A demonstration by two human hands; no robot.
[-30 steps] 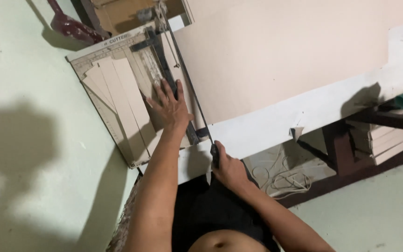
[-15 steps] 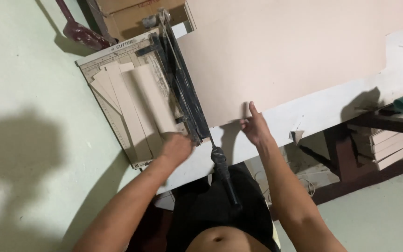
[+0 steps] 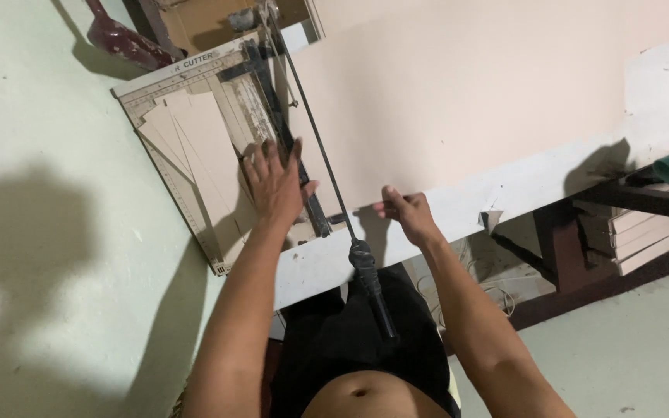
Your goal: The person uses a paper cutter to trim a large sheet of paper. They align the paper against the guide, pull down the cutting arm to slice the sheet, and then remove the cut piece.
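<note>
Left hand [image 3: 274,184] lies flat, fingers spread, on the cut strips [image 3: 195,147] on the paper cutter [image 3: 166,77]; right hand [image 3: 404,213] pinches the big beige sheet [image 3: 458,93] edge; raised blade arm [image 3: 315,147] sits between them, handle [image 3: 373,290] hanging free.

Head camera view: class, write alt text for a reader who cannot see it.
A person's left hand presses flat on a paper cutter, while the right hand grips the near edge of a large beige sheet. The cutter's black-handled blade arm is raised between them.
</note>
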